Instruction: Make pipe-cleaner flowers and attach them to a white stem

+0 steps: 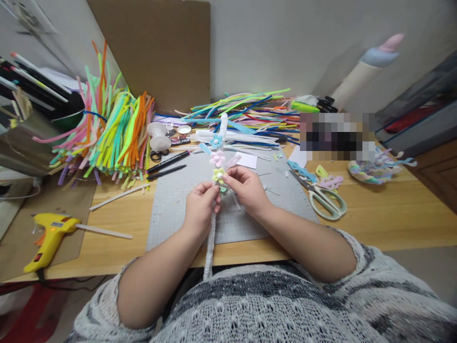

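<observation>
A long white fuzzy stem point(210, 247) runs from near my lap up over the grey cutting mat point(169, 209). Along its upper part sit a blue flower point(216, 141), a pink flower point(217, 158) and a yellow flower point(218, 176), with a bit of green below. My left hand point(203, 205) pinches the stem just under the yellow flower. The thumb and fingers of my right hand point(246, 188) close on the yellow flower's right edge. My fingers partly hide the green piece.
A yellow glue gun point(53, 236) lies at the left. Bundled pipe cleaners point(121, 128) stand behind it, with more loose ones point(246, 114) along the back. Black pens point(167, 162) lie by the mat; scissors point(326, 200) rest at the right near small coloured pieces point(330, 181).
</observation>
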`<control>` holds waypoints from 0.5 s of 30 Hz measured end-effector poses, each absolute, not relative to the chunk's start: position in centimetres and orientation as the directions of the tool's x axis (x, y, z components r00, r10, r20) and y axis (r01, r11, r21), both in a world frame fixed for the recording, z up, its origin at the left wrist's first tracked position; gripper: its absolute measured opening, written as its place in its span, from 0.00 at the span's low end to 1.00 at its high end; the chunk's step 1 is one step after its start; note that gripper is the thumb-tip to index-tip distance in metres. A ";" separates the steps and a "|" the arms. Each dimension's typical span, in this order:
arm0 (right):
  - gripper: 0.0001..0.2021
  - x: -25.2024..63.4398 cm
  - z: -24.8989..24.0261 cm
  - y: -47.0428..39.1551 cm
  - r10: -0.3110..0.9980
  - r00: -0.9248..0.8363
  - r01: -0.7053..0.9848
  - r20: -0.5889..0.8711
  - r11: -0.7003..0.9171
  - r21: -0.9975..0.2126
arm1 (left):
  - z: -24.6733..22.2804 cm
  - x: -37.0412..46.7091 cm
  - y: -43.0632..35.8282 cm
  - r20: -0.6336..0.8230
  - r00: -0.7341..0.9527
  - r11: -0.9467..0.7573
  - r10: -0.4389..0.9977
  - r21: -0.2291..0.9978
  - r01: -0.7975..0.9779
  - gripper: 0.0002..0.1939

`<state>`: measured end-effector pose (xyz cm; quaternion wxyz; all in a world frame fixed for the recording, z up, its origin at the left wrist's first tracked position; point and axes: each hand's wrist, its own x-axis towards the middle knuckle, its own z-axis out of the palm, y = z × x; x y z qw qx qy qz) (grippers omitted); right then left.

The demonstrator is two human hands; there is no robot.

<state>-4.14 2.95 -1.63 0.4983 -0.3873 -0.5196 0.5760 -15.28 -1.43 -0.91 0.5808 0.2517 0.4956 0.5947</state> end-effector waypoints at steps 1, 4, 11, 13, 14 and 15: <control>0.15 -4.1 -1.7 3.0 0.975 -0.212 -0.169 0.071 0.034 -0.985 | -0.9 -15.3 -1.4 -0.278 -0.198 0.168 0.940 0.882 -0.441 0.11; 0.14 -3.9 -1.9 3.0 0.965 -0.248 -0.135 0.090 0.057 -0.989 | -0.8 -15.4 -1.4 -0.284 -0.201 0.166 0.938 0.873 -0.458 0.11; 0.10 -2.6 -2.0 3.1 0.878 -0.449 0.190 0.168 0.277 -0.942 | -0.2 -16.0 -1.3 -0.262 -0.216 0.136 0.941 0.874 -0.466 0.11; 0.10 -2.2 -1.5 3.0 0.852 -0.466 0.267 0.238 0.392 -0.880 | 0.0 -16.2 -1.4 -0.259 -0.223 0.131 0.940 0.876 -0.465 0.11; 0.10 -2.1 -1.2 2.9 0.844 -0.453 0.294 0.286 0.445 -0.846 | 0.0 -16.2 -1.4 -0.256 -0.224 0.128 0.940 0.876 -0.466 0.11; 0.09 -2.0 -1.0 2.7 0.838 -0.433 0.317 0.333 0.487 -0.814 | 0.1 -16.2 -1.4 -0.253 -0.223 0.125 0.942 0.876 -0.466 0.11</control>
